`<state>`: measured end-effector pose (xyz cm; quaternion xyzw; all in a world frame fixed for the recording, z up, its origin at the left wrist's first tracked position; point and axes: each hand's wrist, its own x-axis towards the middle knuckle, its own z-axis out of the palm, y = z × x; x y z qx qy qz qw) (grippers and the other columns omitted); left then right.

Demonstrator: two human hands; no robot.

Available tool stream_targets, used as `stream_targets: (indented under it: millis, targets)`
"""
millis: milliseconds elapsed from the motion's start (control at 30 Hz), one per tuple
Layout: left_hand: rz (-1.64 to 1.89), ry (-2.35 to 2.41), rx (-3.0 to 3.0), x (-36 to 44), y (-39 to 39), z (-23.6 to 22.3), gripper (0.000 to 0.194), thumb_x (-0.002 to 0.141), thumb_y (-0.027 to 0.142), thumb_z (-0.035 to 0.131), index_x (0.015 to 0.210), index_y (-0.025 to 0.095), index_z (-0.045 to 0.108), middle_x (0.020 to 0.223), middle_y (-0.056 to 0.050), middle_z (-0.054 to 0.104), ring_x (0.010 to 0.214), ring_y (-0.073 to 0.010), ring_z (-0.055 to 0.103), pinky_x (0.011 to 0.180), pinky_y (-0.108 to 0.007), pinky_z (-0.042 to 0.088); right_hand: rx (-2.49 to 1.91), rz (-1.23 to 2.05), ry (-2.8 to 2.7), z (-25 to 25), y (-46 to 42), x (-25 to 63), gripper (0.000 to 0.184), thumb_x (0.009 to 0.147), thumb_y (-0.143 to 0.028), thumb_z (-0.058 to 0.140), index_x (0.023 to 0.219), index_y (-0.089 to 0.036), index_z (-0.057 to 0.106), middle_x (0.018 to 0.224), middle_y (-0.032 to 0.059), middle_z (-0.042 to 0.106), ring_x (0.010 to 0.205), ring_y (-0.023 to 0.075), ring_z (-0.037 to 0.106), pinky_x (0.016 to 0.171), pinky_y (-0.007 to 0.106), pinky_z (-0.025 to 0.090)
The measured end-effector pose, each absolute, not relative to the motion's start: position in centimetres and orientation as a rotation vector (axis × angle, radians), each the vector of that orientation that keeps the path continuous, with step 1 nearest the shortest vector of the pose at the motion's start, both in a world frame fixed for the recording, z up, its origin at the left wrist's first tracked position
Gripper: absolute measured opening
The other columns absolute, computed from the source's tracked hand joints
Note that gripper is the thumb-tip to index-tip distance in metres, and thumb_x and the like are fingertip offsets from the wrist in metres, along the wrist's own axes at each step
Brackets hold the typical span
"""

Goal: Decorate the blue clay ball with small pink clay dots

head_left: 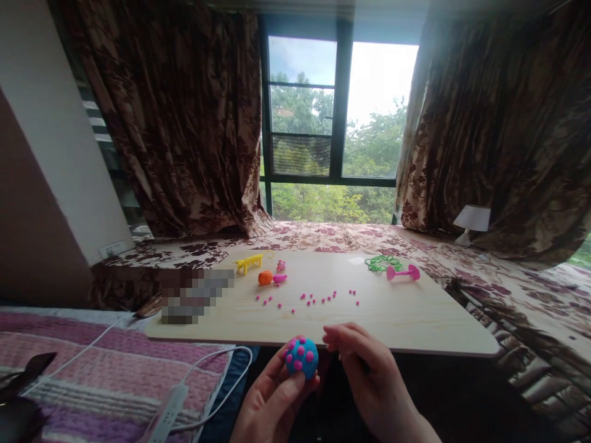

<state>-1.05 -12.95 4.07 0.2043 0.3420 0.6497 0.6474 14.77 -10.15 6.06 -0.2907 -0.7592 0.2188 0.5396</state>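
Note:
My left hand (281, 394) grips a blue clay ball (302, 359) dotted with pink pellets, with the thumb in front and the fingers behind. It is held just past the table's near edge. To the right of the ball is my right hand (364, 369), its fingers bent together close to the ball but apart from it. Whatever its fingertips may hold is too small or hidden to make out. Beyond both hands, several small pink clay pellets (309, 303) lie scattered on the pale wooden table (392, 326).
Farther back on the table are a yellow animal figure (249, 263), an orange lump (265, 278) touching a pink piece (279, 279), a green coiled string (382, 263) and a pink dumbbell-shaped piece (402, 272). A power strip (168, 409) with a white cable lies on the bed at left.

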Motion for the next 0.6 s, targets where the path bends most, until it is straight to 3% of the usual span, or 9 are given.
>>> stream_targets:
  millis: [233,433,600]
  targets:
    - [1.453,0.76,0.491,-0.5,-13.0,3.1,0.043,0.052,0.016,0.076,0.094,0.021,0.067,0.094,-0.005,0.07,0.074,-0.0176,0.065,0.069,-0.029,0.052,-1.342,0.174,-1.706,4.7,-0.6,22.4,0.022,0.082,-0.025,0.046,0.093,-0.017,0.064,0.09,0.0068,0.065,0.079,0.0174,0.06,0.068,0.025,0.046]
    - [1.516,0.867,0.593,-0.2,-13.1,3.3,0.052,0.053,0.02,0.077,0.103,0.022,0.063,0.098,-0.006,0.068,0.087,-0.0197,0.062,0.067,-0.025,0.051,-1.502,0.145,-1.816,1.9,2.9,21.3,0.014,0.072,-0.022,0.056,0.074,-0.018,0.07,0.072,0.0051,0.064,0.066,0.0174,0.058,0.066,0.027,0.041]
    - [1.506,0.863,0.641,-0.5,-13.3,3.5,0.052,0.053,0.026,0.077,0.102,0.022,0.062,0.095,-0.006,0.069,0.075,-0.0204,0.065,0.07,-0.032,0.052,-1.518,0.185,-1.833,2.4,2.2,20.3,0.018,0.074,-0.02,0.054,0.061,-0.016,0.066,0.075,0.0071,0.063,0.072,0.018,0.058,0.068,0.027,0.039]
